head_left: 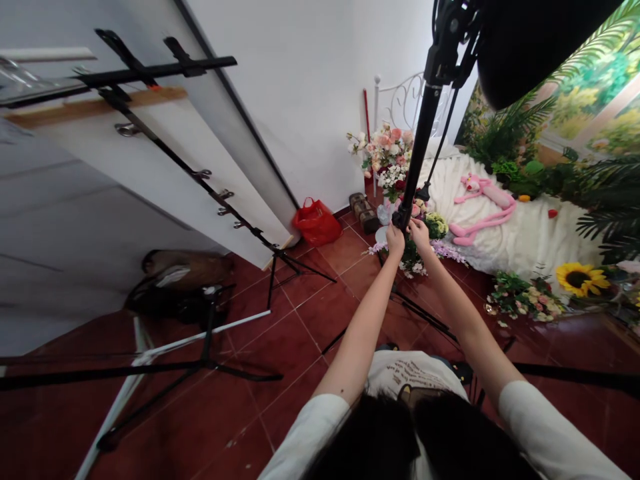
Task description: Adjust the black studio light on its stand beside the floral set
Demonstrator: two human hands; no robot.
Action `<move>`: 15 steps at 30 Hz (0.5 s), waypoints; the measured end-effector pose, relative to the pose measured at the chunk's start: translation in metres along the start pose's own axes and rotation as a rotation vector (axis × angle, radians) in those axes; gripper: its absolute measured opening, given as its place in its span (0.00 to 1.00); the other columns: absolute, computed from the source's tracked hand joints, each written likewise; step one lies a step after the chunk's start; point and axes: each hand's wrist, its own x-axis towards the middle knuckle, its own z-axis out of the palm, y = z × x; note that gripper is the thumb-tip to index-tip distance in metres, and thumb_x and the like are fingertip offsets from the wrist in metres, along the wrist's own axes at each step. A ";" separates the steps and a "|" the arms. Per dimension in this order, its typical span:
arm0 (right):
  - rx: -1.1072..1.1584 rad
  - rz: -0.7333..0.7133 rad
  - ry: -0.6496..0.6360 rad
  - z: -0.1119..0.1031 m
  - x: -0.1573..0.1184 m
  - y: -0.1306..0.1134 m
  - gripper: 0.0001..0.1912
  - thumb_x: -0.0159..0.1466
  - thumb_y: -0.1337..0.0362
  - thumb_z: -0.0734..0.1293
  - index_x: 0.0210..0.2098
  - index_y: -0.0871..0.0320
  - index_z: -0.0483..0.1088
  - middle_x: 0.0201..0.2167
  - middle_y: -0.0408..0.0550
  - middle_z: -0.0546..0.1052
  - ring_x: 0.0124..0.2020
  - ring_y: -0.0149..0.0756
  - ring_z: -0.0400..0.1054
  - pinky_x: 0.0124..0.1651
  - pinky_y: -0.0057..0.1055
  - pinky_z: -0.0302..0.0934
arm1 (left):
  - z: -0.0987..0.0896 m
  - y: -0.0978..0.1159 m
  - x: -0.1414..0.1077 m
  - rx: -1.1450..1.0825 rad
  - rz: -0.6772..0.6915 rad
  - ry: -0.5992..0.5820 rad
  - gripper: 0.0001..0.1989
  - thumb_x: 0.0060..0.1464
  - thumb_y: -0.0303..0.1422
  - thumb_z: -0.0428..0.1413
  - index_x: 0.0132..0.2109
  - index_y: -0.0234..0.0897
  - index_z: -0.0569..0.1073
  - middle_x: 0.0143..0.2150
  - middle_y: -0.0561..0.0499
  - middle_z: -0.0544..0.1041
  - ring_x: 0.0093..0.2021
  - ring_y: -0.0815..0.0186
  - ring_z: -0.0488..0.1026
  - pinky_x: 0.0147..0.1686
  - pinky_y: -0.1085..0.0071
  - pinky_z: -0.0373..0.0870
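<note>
A black light stand (419,148) rises tilted in front of me, with a dark light head (525,47) at its top. My left hand (395,243) is closed around the stand just below its black collar (400,217). Close beside it, my right hand (419,235) is pinched against the right side of the pole. What its fingertips hold is too small to make out. A black cord (444,137) with a plug (424,192) hangs along the pole above the right hand. Spread legs (425,313) of the stand show partly behind my arms.
On the left stands a frame with clipped white boards (220,200), plus more tripod legs (207,360). A red plastic bag (317,222) lies by the wall. Flowers (393,150), a white furry cover (530,233), a pink plush toy (487,200) and a sunflower (583,279) are to the right.
</note>
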 end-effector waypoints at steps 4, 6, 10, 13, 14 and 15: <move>0.105 0.006 0.041 -0.007 -0.047 0.009 0.23 0.59 0.47 0.67 0.48 0.56 0.68 0.17 0.34 0.65 0.18 0.27 0.59 0.22 0.25 0.54 | 0.000 0.009 -0.004 -0.032 -0.021 -0.026 0.17 0.67 0.36 0.42 0.36 0.37 0.72 0.32 0.46 0.78 0.40 0.63 0.76 0.49 0.65 0.72; 0.145 0.057 0.006 -0.020 -0.077 0.015 0.25 0.58 0.48 0.68 0.49 0.56 0.68 0.18 0.35 0.68 0.19 0.27 0.61 0.24 0.25 0.56 | -0.002 0.011 -0.017 -0.028 0.010 0.005 0.18 0.68 0.37 0.40 0.43 0.36 0.73 0.40 0.42 0.79 0.48 0.62 0.76 0.54 0.64 0.70; 0.216 0.193 0.006 -0.064 -0.144 0.033 0.26 0.53 0.50 0.72 0.47 0.56 0.71 0.21 0.37 0.73 0.20 0.27 0.65 0.26 0.25 0.62 | -0.014 -0.011 -0.073 0.035 0.160 0.066 0.23 0.68 0.43 0.40 0.61 0.35 0.65 0.65 0.37 0.67 0.70 0.61 0.61 0.69 0.62 0.55; 0.235 0.269 0.134 -0.107 -0.192 0.048 0.26 0.49 0.51 0.75 0.44 0.56 0.73 0.22 0.38 0.74 0.23 0.28 0.69 0.27 0.25 0.65 | -0.023 -0.054 -0.130 0.090 0.066 -0.002 0.30 0.65 0.47 0.42 0.66 0.34 0.59 0.72 0.36 0.57 0.75 0.58 0.51 0.73 0.59 0.48; 0.245 0.289 0.189 -0.123 -0.207 0.053 0.26 0.49 0.51 0.75 0.44 0.56 0.74 0.22 0.38 0.75 0.24 0.29 0.70 0.28 0.24 0.66 | -0.025 -0.071 -0.149 0.103 0.004 -0.071 0.31 0.64 0.48 0.44 0.67 0.35 0.59 0.73 0.36 0.56 0.75 0.56 0.51 0.73 0.58 0.48; 0.258 0.310 0.247 -0.139 -0.222 0.058 0.25 0.49 0.51 0.76 0.44 0.55 0.74 0.23 0.39 0.75 0.23 0.29 0.70 0.27 0.24 0.66 | -0.027 -0.087 -0.166 0.114 -0.069 -0.146 0.31 0.63 0.49 0.46 0.66 0.36 0.60 0.72 0.37 0.57 0.74 0.54 0.52 0.73 0.55 0.49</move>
